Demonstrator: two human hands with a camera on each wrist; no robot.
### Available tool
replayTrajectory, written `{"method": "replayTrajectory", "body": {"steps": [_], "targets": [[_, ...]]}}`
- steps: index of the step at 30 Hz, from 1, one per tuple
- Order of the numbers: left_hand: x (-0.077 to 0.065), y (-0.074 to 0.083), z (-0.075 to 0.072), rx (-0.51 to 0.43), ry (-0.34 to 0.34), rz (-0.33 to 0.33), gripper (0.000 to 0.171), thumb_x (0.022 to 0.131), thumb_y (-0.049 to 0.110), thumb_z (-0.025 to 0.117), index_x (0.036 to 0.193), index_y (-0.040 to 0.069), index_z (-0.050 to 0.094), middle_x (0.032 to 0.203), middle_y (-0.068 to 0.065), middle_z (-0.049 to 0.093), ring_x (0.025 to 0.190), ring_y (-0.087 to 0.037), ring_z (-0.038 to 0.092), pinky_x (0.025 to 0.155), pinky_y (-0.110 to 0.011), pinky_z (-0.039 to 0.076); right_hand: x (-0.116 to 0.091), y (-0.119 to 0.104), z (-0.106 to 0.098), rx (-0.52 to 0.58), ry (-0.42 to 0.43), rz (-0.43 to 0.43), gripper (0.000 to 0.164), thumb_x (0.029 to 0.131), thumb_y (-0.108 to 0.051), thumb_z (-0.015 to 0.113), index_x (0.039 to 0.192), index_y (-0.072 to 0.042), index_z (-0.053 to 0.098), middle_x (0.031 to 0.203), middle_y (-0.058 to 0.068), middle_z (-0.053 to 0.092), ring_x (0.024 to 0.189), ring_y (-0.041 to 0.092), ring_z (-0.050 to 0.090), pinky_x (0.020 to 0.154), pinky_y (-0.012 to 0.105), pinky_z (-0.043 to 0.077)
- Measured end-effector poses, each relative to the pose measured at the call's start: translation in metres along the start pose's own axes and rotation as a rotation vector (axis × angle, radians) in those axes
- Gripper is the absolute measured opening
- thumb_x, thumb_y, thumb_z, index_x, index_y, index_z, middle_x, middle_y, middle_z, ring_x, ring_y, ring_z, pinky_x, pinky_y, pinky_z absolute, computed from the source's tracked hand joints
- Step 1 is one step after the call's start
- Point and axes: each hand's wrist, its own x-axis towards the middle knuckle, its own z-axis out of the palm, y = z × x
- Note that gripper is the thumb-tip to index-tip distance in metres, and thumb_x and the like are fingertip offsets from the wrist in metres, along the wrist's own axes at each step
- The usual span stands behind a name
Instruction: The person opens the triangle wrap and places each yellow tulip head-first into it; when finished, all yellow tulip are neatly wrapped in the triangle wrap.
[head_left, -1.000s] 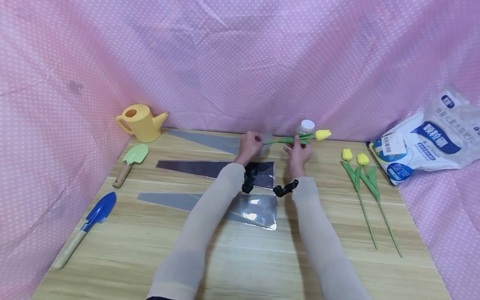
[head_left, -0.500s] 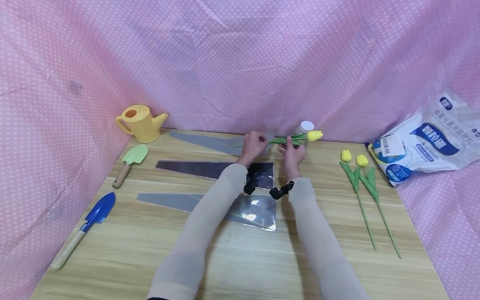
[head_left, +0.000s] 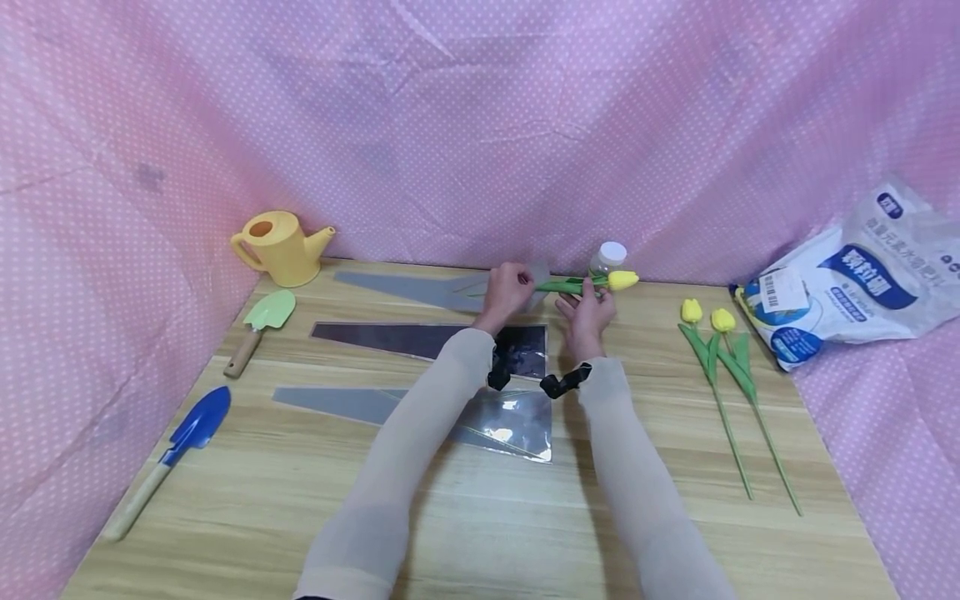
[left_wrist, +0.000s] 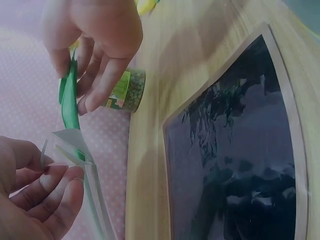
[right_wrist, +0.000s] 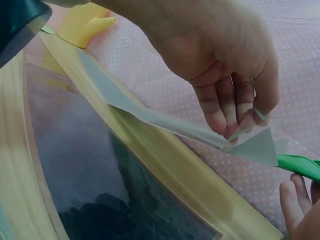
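At the back of the table my left hand (head_left: 506,293) pinches the lip of a grey translucent flower sleeve (head_left: 408,283), and its mouth is parted in the left wrist view. My right hand (head_left: 590,318) holds an artificial yellow tulip (head_left: 622,281) by its green leaves, just below the bloom. The tulip lies nearly level, bloom to the right, with its stem inside the sleeve (right_wrist: 165,122). Part of the sleeve is hidden behind my left hand. A dark sleeve (head_left: 382,337) and another grey sleeve (head_left: 337,401) lie flat nearer to me.
A white-lidded jar (head_left: 611,252) stands just behind the tulip. Two more tulips (head_left: 738,371) lie at right, beside a white-and-blue bag (head_left: 862,287). On the left are a yellow watering can (head_left: 288,250), a green trowel (head_left: 272,309) and a blue trowel (head_left: 202,417).
My right hand has moved left with the tulip, so its stem reaches further into the sleeve. My left hand has shifted slightly right, still pinching the lip.
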Motion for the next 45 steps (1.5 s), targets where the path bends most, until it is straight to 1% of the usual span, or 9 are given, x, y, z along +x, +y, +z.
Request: {"method": "replayTrajectory", "body": {"steps": [3,9,14,20,25,29,32,38,45], "targets": [[-0.0004,0.0,0.0013,0.002,-0.009,0.004,0.011,0.087,0.007,0.066,0.089,0.007,0.077,0.093,-0.008,0.077,0.084,-0.021,0.071,0.077,-0.03,0.058,-0.001,-0.0008,-0.0001,-0.011,0.012,0.008,0.008,0.103,-0.017,0.054,0.101,-0.012,0.048,0.093,0.007,0.064,0.059,0.014,0.072,0.054,0.026,0.06],[0.0003,0.0012,0.0017,0.006,0.01,0.039,0.013,0.086,0.006,0.065,0.086,0.007,0.078,0.089,-0.008,0.077,0.083,-0.021,0.071,0.075,-0.03,0.057,0.0002,0.0035,0.0007,-0.085,-0.016,0.012,0.008,0.101,-0.019,0.057,0.099,-0.013,0.053,0.09,0.004,0.066,0.063,0.011,0.073,0.057,0.023,0.06],[0.0,0.002,0.0013,0.003,0.015,0.046,0.014,0.087,0.005,0.064,0.087,0.006,0.078,0.089,-0.008,0.077,0.082,-0.022,0.071,0.076,-0.03,0.058,0.0004,0.0011,0.0003,-0.021,0.019,0.081,0.009,0.101,-0.022,0.059,0.101,-0.014,0.057,0.096,0.002,0.063,0.069,0.01,0.068,0.06,0.02,0.059],[-0.0001,0.0016,0.0019,0.02,0.018,0.041,0.013,0.087,0.006,0.065,0.087,0.007,0.078,0.089,-0.008,0.077,0.083,-0.021,0.071,0.076,-0.03,0.057,0.0007,-0.0027,-0.0012,0.05,0.057,0.119,0.005,0.1,-0.018,0.06,0.101,-0.013,0.058,0.099,0.002,0.061,0.068,0.01,0.067,0.058,0.02,0.058],[-0.0009,0.0035,0.001,0.033,0.009,0.059,0.014,0.087,0.007,0.064,0.088,0.006,0.078,0.089,-0.008,0.077,0.083,-0.021,0.071,0.077,-0.03,0.057,0.001,-0.0024,-0.0019,0.059,0.053,0.148,0.005,0.098,-0.017,0.064,0.097,-0.014,0.059,0.095,0.0,0.064,0.072,0.011,0.067,0.06,0.02,0.058],[-0.0015,0.0055,0.0009,0.016,0.007,0.072,0.013,0.087,0.006,0.065,0.089,0.006,0.078,0.089,-0.008,0.077,0.083,-0.021,0.071,0.077,-0.03,0.057,0.0004,-0.0008,-0.0007,0.029,0.043,0.161,0.009,0.096,-0.017,0.067,0.091,-0.015,0.06,0.082,-0.005,0.066,0.071,0.009,0.066,0.063,0.02,0.057],[-0.0015,0.0069,0.0014,0.007,0.012,0.087,0.013,0.086,0.007,0.065,0.089,0.006,0.078,0.088,-0.008,0.077,0.083,-0.021,0.07,0.076,-0.03,0.057,0.0,-0.0002,0.0004,0.007,0.014,0.199,0.01,0.095,-0.018,0.068,0.089,-0.015,0.061,0.075,-0.007,0.068,0.068,0.007,0.065,0.065,0.02,0.056],[-0.0009,0.0074,0.0029,0.023,0.019,0.107,0.013,0.086,0.008,0.065,0.09,0.007,0.078,0.087,-0.007,0.077,0.081,-0.02,0.069,0.074,-0.029,0.055,0.0016,-0.0026,-0.0003,0.02,-0.013,0.273,0.009,0.094,-0.021,0.07,0.09,-0.015,0.064,0.078,-0.005,0.072,0.068,0.008,0.065,0.064,0.021,0.057],[-0.0007,0.0091,0.0026,0.01,-0.003,0.111,0.013,0.088,0.008,0.064,0.09,0.005,0.077,0.087,-0.008,0.076,0.081,-0.02,0.069,0.074,-0.028,0.055,0.0016,-0.0021,-0.0001,0.005,-0.024,0.273,0.008,0.094,-0.02,0.07,0.089,-0.015,0.066,0.076,-0.006,0.072,0.071,0.008,0.065,0.066,0.02,0.056]]}}
